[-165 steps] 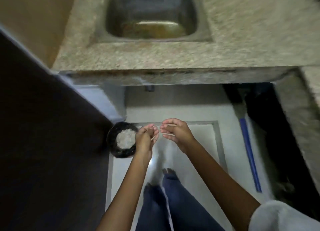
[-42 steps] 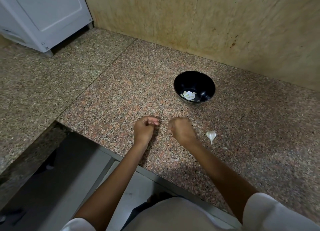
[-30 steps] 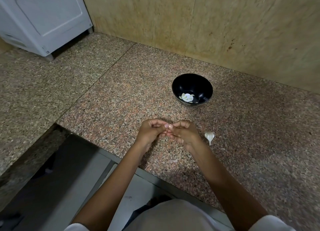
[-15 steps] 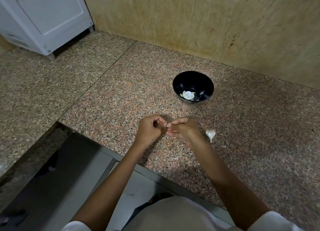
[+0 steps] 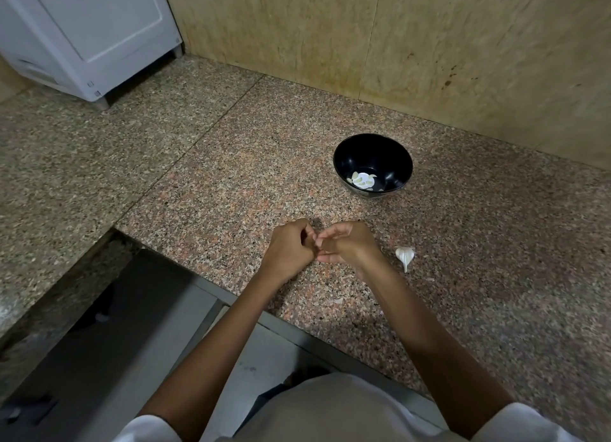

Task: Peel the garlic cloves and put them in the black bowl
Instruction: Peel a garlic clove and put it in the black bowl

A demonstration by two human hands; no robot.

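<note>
Still fingertips together, left hand (image 5: pixel 289 248), right hand (image 5: pixel 348 244), black bowl (image 5: pixel 373 155) unmoved

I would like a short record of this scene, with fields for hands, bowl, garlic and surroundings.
left hand: fingers curled, meeting the right hand over the countertop
right hand: fingers curled against the left hand; anything held is hidden
black bowl: upright on the countertop, beyond the hands
in bowl: a few pale peeled cloves
loose garlic: one white piece on the countertop, right of the right hand, not touching it
background: white appliance far left, tan wall behind
</note>
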